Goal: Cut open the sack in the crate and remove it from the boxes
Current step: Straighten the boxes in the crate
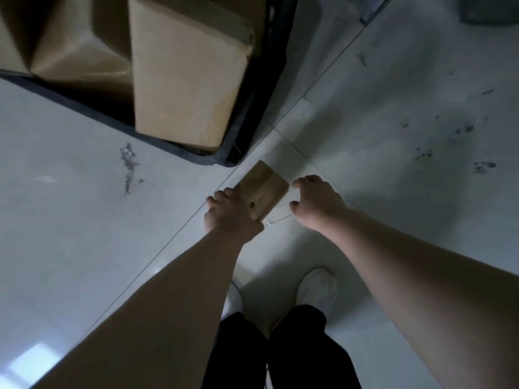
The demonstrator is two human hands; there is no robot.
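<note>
- The left hand [224, 209] reaches down to the floor [70, 220] and grips a small brown box [265, 189] by its near left edge; the fingers curl over that side and the thumb lies on the top face.
- The right hand [314, 200] hovers just beside the small box's right side, fingers curled downward and spread, holding nothing; a narrow gap of floor shows between it and the box.
- The small box sits low over a tile seam, just below the crate's corner; whether it rests on the floor or is slightly raised cannot be told.
- The dark crate [247, 113] fills the upper left, its rounded corner pointing toward the hands.
- Inside the crate stand tall brown boxes [182, 80], the nearest one upright against the crate's right wall, others behind it to the left.
- The sack cannot be made out clearly; motion blur softens the crate's contents.
- Dark smudges mark the pale tiles at left and far right.
- At the bottom, two white shoes [317, 287] and dark trouser legs [280, 349] show between the forearms.
</note>
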